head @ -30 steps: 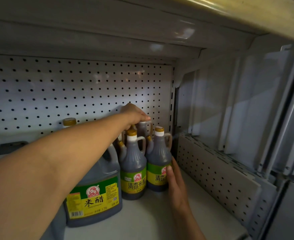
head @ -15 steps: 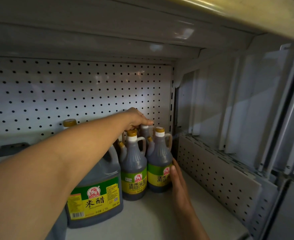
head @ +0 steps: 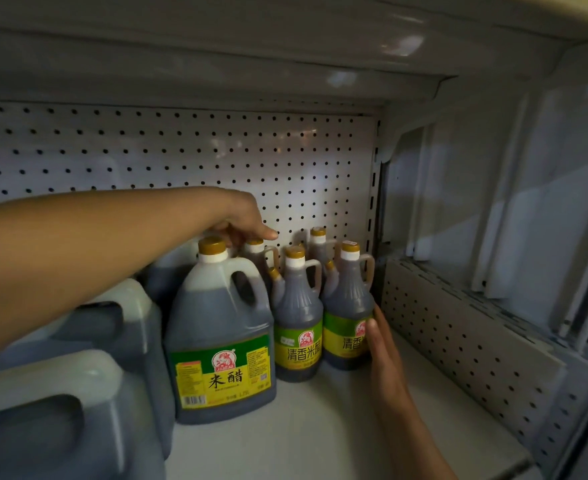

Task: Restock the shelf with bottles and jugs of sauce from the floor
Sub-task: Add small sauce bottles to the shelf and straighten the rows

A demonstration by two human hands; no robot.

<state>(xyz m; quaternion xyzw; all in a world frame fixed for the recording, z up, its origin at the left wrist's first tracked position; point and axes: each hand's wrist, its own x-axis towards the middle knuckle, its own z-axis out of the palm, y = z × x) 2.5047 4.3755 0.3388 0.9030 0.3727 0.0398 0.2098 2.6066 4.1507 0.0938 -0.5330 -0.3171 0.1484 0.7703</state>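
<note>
ok, left hand curled on the top of a rear dark handled sauce bottle, grip unclear; right hand flat, fingers together vs front-right yellow-labelled bottle on white shelf.

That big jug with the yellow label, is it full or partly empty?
Nearly full. Dark liquid in the big jug reaches its shoulder, leaving only the pale neck under the gold cap clear.
</note>
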